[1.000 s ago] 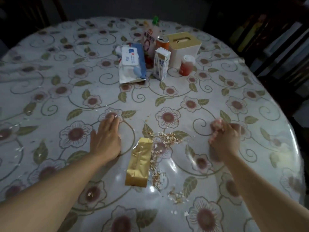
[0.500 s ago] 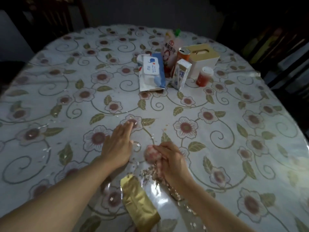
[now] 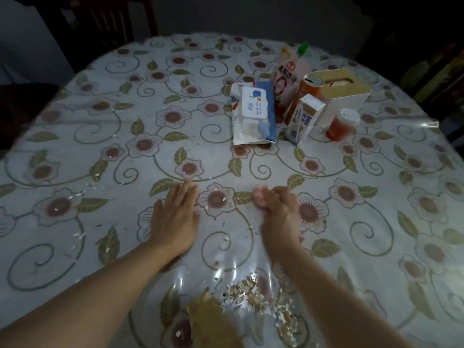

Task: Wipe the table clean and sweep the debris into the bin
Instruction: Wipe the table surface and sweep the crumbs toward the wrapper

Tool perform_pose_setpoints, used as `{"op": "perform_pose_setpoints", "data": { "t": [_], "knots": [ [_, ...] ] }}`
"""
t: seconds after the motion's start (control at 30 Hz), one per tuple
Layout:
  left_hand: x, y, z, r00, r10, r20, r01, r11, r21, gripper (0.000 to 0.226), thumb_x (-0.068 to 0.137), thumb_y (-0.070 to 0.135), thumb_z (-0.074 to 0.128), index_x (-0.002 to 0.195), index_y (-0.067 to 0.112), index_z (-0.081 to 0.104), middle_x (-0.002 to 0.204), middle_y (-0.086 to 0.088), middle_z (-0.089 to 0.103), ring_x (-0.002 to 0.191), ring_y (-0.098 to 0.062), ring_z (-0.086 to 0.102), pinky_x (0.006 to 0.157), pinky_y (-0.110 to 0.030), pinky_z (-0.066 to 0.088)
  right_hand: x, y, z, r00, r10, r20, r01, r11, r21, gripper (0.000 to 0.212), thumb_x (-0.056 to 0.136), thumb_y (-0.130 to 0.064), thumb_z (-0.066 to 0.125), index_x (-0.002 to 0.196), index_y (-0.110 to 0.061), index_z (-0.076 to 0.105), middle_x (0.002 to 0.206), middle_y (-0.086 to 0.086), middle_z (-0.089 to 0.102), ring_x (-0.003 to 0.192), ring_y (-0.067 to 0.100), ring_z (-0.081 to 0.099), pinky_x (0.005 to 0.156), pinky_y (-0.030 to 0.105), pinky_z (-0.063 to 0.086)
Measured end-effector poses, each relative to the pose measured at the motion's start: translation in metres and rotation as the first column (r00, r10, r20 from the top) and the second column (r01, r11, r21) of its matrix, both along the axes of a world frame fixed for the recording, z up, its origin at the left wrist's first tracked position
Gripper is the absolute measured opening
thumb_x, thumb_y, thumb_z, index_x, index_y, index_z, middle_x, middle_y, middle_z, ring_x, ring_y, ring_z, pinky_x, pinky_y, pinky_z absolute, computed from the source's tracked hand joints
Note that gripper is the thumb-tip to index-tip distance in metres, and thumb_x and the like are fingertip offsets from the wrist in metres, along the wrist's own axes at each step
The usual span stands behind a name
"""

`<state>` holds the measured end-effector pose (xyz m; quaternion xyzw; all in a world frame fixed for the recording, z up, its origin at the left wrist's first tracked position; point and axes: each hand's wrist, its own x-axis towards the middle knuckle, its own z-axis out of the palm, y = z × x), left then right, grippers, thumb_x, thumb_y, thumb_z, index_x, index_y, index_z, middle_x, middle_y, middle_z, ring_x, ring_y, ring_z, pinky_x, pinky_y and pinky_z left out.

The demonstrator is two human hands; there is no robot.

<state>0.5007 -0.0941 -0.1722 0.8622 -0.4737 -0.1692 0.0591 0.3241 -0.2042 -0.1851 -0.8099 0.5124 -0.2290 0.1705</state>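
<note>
My left hand (image 3: 175,217) lies flat, fingers straight, on the floral tablecloth (image 3: 125,136). My right hand (image 3: 278,209) holds a small pink wad, a cloth or tissue (image 3: 259,197), curled in its fingers and pressed to the table just right of the left hand. A pile of pale crumb-like debris (image 3: 253,295) lies near the front edge between my forearms, beside a gold foil packet (image 3: 213,322). More flakes (image 3: 77,234) are scattered to the left. No bin is in view.
At the back right stand a wet-wipes pack (image 3: 253,114), a milk carton (image 3: 305,119), an orange can (image 3: 306,96), a pouch (image 3: 288,74), a cream box (image 3: 344,96) and a small red jar (image 3: 342,124). Dark chairs ring the table.
My right hand with the pink wad swept from the right side toward the centre beside the left hand. The view tilted up, so packet and crumb pile now sit lower in frame.
</note>
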Motion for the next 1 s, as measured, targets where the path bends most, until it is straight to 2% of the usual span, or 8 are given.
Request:
{"op": "perform_pose_setpoints", "data": {
  "t": [0.13,0.23,0.33,0.47,0.6,0.67,0.77,1.0],
  "knots": [
    [0.006,-0.003,0.006,1.0,0.016,0.0,-0.016,0.995,-0.097,0.06,0.096,0.02,0.041,0.151,0.018,0.016,0.159,-0.002,0.018,0.146,-0.023,0.018,0.116,-0.047,0.024,0.032,0.058,0.003,0.903,0.427,0.053,-0.429,0.901,0.068,0.034,0.079,0.001,0.056,0.106,-0.018,0.065,0.105,0.003,0.057,0.091,0.017,0.053,0.07,0.029,0.053],
    [0.02,-0.009,0.012,0.999,0.042,0.011,-0.039,0.988,-0.151,0.067,0.092,0.014,0.046,0.151,0.016,0.015,0.155,-0.006,0.028,0.142,-0.024,0.028,0.114,-0.044,0.028,0.038,0.048,0.021,0.848,0.49,0.203,-0.521,0.843,0.138,0.02,0.082,-0.008,0.06,0.096,-0.019,0.07,0.099,0.006,0.065,0.081,0.012,0.061,0.066,0.021,0.052],
    [0.04,-0.018,0.013,0.995,0.095,-0.002,-0.095,0.989,-0.109,0.063,0.097,0.018,0.037,0.152,0.02,0.006,0.16,0.001,0.01,0.148,-0.018,0.009,0.119,-0.045,0.016,0.052,-0.023,0.019,0.911,0.383,0.15,-0.398,0.913,0.087,0.023,0.084,-0.004,0.056,0.095,-0.018,0.07,0.098,-0.004,0.055,0.089,0.005,0.05,0.076,0.015,0.042],
    [0.059,-0.031,0.008,0.991,0.132,-0.001,-0.132,0.99,-0.05,0.059,0.1,0.025,0.03,0.153,0.022,0.003,0.161,0.007,-0.003,0.149,-0.015,-0.002,0.119,-0.044,0.007,0.071,-0.088,0.003,0.996,0.053,-0.073,-0.052,0.999,0.016,0.036,0.08,0.0,0.054,0.115,-0.01,0.062,0.117,0.014,0.051,0.106,0.029,0.049,0.087,0.033,0.046],
    [0.057,-0.028,0.003,0.992,0.129,0.001,-0.129,0.992,-0.011,0.059,0.1,0.025,0.029,0.153,0.02,0.001,0.161,0.007,-0.006,0.149,-0.015,-0.005,0.12,-0.044,0.011,0.086,-0.017,0.005,0.917,0.391,0.081,-0.394,0.918,0.031,0.027,0.085,-0.005,0.054,0.108,-0.018,0.06,0.103,0.003,0.059,0.085,0.01,0.052,0.068,0.011,0.043],
    [0.056,-0.026,0.004,0.991,0.133,-0.002,-0.133,0.991,-0.014,0.059,0.1,0.024,0.03,0.153,0.021,0.004,0.161,0.008,-0.004,0.149,-0.014,-0.003,0.12,-0.044,0.012,0.083,0.021,0.005,0.771,0.635,0.057,-0.636,0.771,0.011,0.022,0.084,-0.014,0.054,0.101,-0.027,0.06,0.097,-0.005,0.058,0.084,0.009,0.053,0.066,0.013,0.042],
    [0.064,-0.027,0.012,0.987,0.16,-0.009,-0.16,0.986,-0.055,0.057,0.1,0.022,0.032,0.152,0.022,0.009,0.161,0.008,0.004,0.149,-0.013,0.002,0.12,-0.043,0.014,0.082,0.026,0.005,0.661,0.747,0.078,-0.75,0.651,0.12,0.023,0.082,-0.014,0.055,0.099,-0.025,0.066,0.1,-0.003,0.059,0.085,0.013,0.058,0.069,0.023,0.052],
    [0.107,-0.039,0.017,0.982,0.188,-0.008,-0.187,0.974,-0.125,0.056,0.099,0.018,0.034,0.152,0.017,0.015,0.161,0.0,0.006,0.149,-0.016,0.003,0.119,-0.048,0.016,0.162,-0.095,0.028,0.886,0.439,-0.149,-0.444,0.896,-0.004,0.034,0.078,-0.006,0.057,0.111,-0.012,0.062,0.111,0.009,0.056,0.09,0.02,0.058,0.075,0.019,0.044]
  ]
}}
